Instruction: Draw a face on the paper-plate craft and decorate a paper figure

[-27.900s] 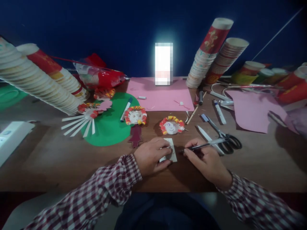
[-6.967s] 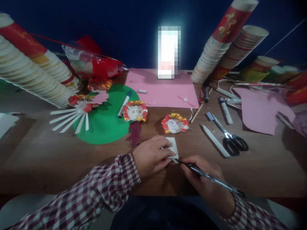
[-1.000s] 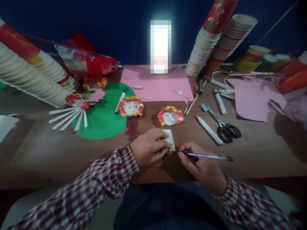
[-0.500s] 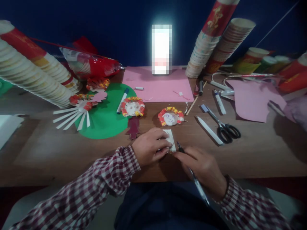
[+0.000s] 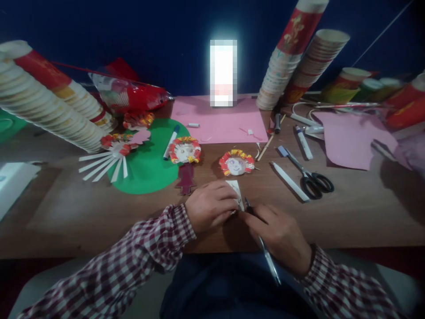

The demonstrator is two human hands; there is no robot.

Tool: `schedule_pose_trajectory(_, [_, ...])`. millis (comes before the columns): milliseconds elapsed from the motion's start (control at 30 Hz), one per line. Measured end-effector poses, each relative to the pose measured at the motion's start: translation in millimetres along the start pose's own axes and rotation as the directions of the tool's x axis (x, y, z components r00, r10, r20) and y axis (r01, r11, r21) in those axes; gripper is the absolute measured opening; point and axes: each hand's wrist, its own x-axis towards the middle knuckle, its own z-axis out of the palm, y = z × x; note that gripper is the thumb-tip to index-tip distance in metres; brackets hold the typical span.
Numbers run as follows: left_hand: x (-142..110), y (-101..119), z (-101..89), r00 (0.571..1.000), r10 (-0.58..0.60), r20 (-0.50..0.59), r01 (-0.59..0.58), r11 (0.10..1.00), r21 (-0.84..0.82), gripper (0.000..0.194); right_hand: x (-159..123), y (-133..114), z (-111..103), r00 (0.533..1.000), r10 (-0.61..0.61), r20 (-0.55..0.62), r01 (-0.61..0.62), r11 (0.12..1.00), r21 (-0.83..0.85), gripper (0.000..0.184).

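Note:
My left hand (image 5: 212,206) is closed over a small strip of white paper (image 5: 235,188), fingers pressing it near its lower end. Part of the strip is hidden beneath the fingers, and faint dark marks show on it. A pen (image 5: 270,263) with a clear barrel and dark grip is held in my right hand (image 5: 277,235), its tip pointing up beside the strip's right edge. Just beyond the strip lies a round paper face with a red and yellow frilled rim (image 5: 237,162). To its left is a similar frilled face (image 5: 185,150) above a maroon paper body (image 5: 186,179).
Black-handled scissors (image 5: 312,181) and a white marker (image 5: 289,181) lie to the right. Stacked paper cups (image 5: 277,71) lean at the back right, and more cups (image 5: 59,106) lean at left. Green paper (image 5: 146,177) and a pink sheet (image 5: 229,124) cover parts of the table.
The pen in my right hand has swung slightly, its back end now a little further left. My left hand stays on the paper strip; the view has shifted slightly.

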Motion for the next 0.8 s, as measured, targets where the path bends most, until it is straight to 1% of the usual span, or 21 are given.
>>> schedule_pose_trajectory(233, [1, -3, -3.0, 0.997, 0.048, 0.058, -0.05, 0.998, 0.028, 0.015, 0, -1, 1, 1.0, -0.014, -0.018, 0.014, 1.0, -0.017, 0.027])
schedule_pose_trajectory(367, [2, -4, -9.9, 0.987, 0.125, 0.1, -0.126, 0.992, -0.001, 0.015, 1, -1, 1, 1.0, -0.008, -0.008, 0.008, 1.0, -0.005, 0.026])
schedule_pose_trajectory(433, [2, -4, -12.5, 0.981, 0.164, 0.102, -0.164, 0.986, -0.013, 0.015, 1, -1, 1, 1.0, -0.002, -0.001, 0.002, 1.0, 0.001, 0.027])
schedule_pose_trajectory(500, [2, -5, -13.6, 0.978, 0.187, 0.091, -0.186, 0.982, -0.017, 0.014, 0, -1, 1, 1.0, 0.01, 0.005, -0.011, 0.999, 0.032, 0.027])
schedule_pose_trajectory(567, [1, -5, -13.5, 0.976, 0.199, 0.087, -0.198, 0.98, -0.012, 0.014, -2, 1, 0, 0.999, 0.036, -0.023, -0.033, 0.991, 0.133, 0.028])
schedule_pose_trajectory(633, [0, -6, -12.9, 0.974, 0.202, 0.102, -0.203, 0.979, 0.0, 0.014, -4, 4, -1, 0.992, 0.095, -0.084, -0.067, 0.955, 0.29, 0.028])
schedule_pose_trajectory(700, [-1, -6, -12.3, 0.972, 0.201, 0.117, -0.204, 0.979, 0.013, 0.015, -6, 8, -3, 0.968, 0.223, -0.112, -0.149, 0.877, 0.458, 0.027])
schedule_pose_trajectory(733, [-2, -6, -12.0, 0.973, 0.2, 0.117, -0.204, 0.979, 0.018, 0.015, -6, 10, -4, 0.951, 0.296, -0.091, -0.204, 0.82, 0.535, 0.026])
schedule_pose_trajectory(800, [-3, -6, -11.6, 0.974, 0.197, 0.11, -0.201, 0.979, 0.023, 0.016, -6, 12, -5, 0.912, 0.409, 0.0, -0.308, 0.686, 0.659, 0.024])
